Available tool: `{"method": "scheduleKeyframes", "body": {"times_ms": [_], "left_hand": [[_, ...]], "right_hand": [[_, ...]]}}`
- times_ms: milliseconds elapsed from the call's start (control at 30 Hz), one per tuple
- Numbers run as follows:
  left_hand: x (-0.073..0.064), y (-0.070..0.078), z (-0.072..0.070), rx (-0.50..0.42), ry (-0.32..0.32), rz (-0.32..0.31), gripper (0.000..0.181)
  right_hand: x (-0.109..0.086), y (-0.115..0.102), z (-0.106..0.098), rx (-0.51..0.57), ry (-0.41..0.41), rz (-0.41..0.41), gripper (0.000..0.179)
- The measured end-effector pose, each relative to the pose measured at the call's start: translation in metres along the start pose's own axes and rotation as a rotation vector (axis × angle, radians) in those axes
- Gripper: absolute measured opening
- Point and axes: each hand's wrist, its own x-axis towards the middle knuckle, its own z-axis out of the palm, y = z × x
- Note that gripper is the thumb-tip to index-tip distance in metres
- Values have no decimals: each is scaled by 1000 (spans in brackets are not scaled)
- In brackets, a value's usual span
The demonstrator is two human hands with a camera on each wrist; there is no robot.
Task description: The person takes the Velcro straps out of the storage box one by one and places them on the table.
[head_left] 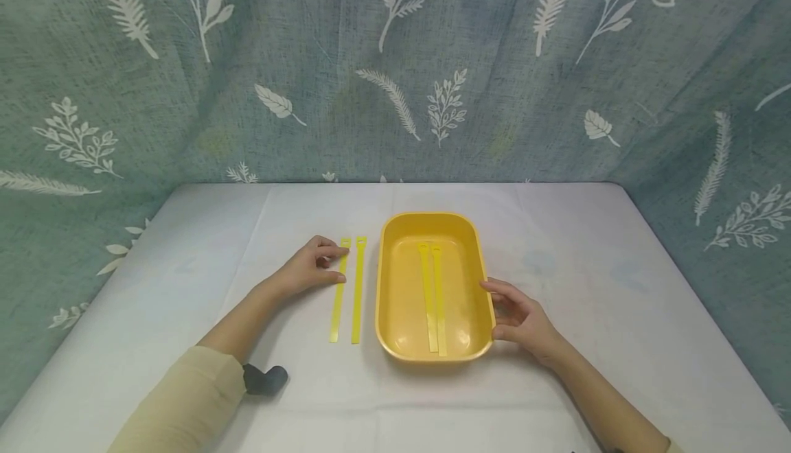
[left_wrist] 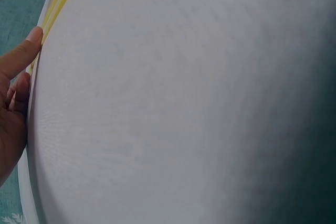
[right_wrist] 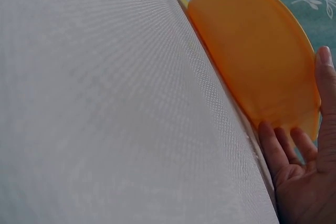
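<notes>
Two flat yellow strips, each with a small slotted head, lie side by side on the white table left of a yellow tray. My left hand is at the left strip, thumb and index fingertips on its upper part and spaced apart. The right strip lies just beyond those fingertips. Inside the tray are two more strips, close together and slightly slanted. My right hand rests against the tray's right side. In the right wrist view its fingertips touch the orange-looking outer wall.
A white cloth covers the table. Behind it and at both sides hangs a green-blue curtain with white leaf prints. A dark rounded object shows by the left sleeve.
</notes>
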Motion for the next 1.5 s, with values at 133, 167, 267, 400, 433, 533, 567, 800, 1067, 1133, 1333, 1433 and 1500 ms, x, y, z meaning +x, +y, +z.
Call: {"method": "scheduleKeyframes", "body": {"times_ms": [133, 167, 267, 400, 433, 533, 567, 800, 1067, 1133, 1333, 1433, 1500], "left_hand": [[1, 1, 1, 15, -20, -13, 60], [2, 2, 1, 18, -21, -18, 61], [3, 3, 0, 18, -19, -37, 63], [3, 5, -3, 7, -13, -52, 66], [3, 6, -4, -1, -9, -50, 66], [4, 8, -7, -33, -4, -41, 65], [4, 8, -8, -46, -2, -36, 65], [11, 23, -15, -157, -12, 7, 65], [27, 55, -17, -208, -63, 133, 61], [31, 64, -18, -203, -72, 149, 61], [46, 95, -21, -169, -100, 183, 63], [52, 109, -21, -158, -124, 178, 63], [56, 116, -19, -158, -141, 167, 63]], "right_hand": [[0, 0, -1, -10, 1, -4, 64], [0, 0, -1, -11, 4, -2, 64], [0, -1, -1, -19, 9, -5, 64], [0, 0, -1, -27, 12, -12, 64], [0, 0, -1, -26, 12, -12, 64], [1, 0, 0, -26, 9, -14, 64], [1, 0, 0, -25, 8, -15, 64], [1, 1, 0, -14, 13, 14, 64], [0, 1, 0, -11, 20, 11, 64], [1, 1, 0, -23, 14, 1, 64], [1, 0, 0, -11, 6, 2, 64], [1, 0, 0, -11, 6, 6, 63], [1, 0, 0, -16, 5, 0, 63]]}}
